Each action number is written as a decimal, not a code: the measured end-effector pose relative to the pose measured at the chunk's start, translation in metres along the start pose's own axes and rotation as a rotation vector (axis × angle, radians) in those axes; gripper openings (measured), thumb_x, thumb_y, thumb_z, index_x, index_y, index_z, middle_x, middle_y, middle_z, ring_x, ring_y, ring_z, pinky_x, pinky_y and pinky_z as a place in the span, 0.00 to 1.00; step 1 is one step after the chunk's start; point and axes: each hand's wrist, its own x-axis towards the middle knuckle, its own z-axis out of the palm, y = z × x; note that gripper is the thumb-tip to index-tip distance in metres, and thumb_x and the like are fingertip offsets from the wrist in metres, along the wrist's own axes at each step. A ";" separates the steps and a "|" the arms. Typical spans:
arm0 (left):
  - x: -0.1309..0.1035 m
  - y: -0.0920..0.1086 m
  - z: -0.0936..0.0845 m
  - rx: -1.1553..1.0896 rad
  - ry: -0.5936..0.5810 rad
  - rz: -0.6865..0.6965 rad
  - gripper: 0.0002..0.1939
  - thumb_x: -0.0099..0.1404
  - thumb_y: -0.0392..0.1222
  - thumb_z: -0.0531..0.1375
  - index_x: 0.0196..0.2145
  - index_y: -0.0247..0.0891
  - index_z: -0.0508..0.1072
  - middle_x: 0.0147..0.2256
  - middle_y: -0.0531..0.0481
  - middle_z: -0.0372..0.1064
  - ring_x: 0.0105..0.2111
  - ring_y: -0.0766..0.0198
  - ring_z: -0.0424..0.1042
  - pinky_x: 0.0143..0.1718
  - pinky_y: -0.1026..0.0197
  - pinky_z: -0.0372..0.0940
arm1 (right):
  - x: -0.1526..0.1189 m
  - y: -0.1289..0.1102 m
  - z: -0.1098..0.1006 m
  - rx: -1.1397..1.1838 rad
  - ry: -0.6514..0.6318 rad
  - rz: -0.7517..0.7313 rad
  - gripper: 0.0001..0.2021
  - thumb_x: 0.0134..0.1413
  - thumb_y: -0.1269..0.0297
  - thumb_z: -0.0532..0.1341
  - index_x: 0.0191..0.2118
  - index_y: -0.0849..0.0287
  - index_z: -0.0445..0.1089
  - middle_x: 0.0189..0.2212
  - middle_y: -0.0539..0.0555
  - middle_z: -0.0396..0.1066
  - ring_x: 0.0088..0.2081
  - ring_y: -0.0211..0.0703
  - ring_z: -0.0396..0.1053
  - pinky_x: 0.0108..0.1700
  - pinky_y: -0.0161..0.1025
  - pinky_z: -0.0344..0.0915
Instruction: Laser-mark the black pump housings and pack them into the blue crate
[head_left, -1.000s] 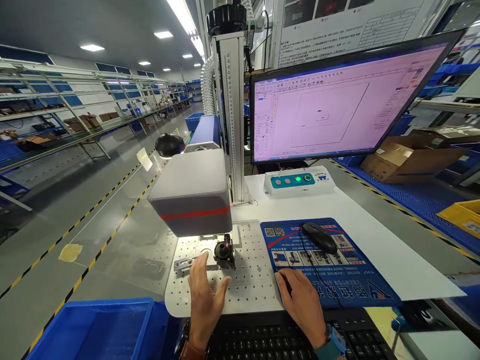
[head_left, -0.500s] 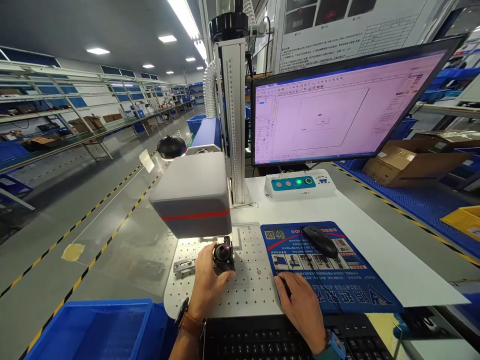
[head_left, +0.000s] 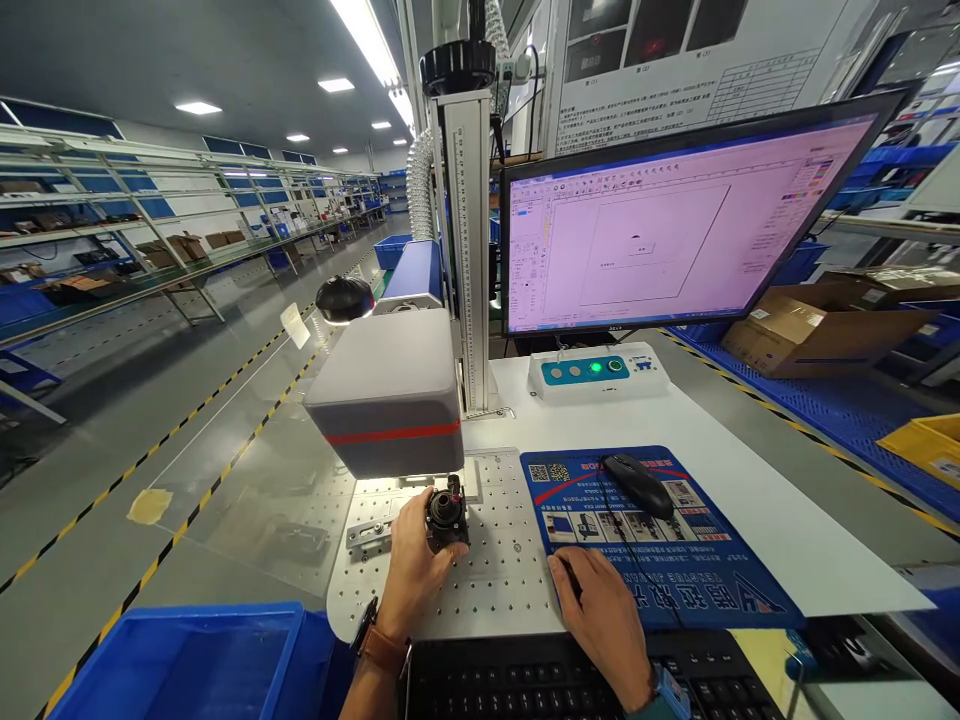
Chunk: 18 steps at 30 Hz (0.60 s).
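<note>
Black camera module (head_left: 447,514), left hand (head_left: 415,566) gripping, unlabelled

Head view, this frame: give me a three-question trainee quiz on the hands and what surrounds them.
1. True or false: the left hand grips the small black part under the grey machine head.
2. The right hand rests on: A) the mouse B) the blue mat C) the control box
3. Fill in: the part sits on a white plate full of ____.

Key: 1 true; 2 B; 3 holes.
</note>
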 end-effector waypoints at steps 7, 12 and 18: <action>0.002 -0.009 0.004 -0.038 0.023 0.023 0.38 0.53 0.39 0.67 0.62 0.40 0.66 0.59 0.37 0.72 0.61 0.41 0.69 0.64 0.33 0.60 | -0.005 0.004 0.003 0.017 -0.029 0.024 0.18 0.76 0.54 0.49 0.37 0.55 0.70 0.27 0.51 0.76 0.28 0.41 0.74 0.31 0.41 0.71; 0.002 -0.007 0.004 -0.068 -0.019 0.043 0.33 0.55 0.39 0.65 0.60 0.41 0.68 0.58 0.39 0.73 0.59 0.43 0.71 0.62 0.35 0.63 | -0.008 0.006 0.006 -0.007 -0.042 0.020 0.19 0.76 0.52 0.48 0.38 0.55 0.70 0.28 0.52 0.77 0.29 0.43 0.76 0.35 0.44 0.74; -0.041 0.001 -0.001 -0.115 0.090 0.083 0.30 0.60 0.41 0.66 0.59 0.42 0.67 0.58 0.39 0.72 0.59 0.46 0.71 0.60 0.39 0.67 | -0.006 0.008 0.004 0.011 -0.050 0.026 0.21 0.76 0.50 0.48 0.37 0.55 0.71 0.28 0.52 0.77 0.29 0.42 0.75 0.31 0.41 0.72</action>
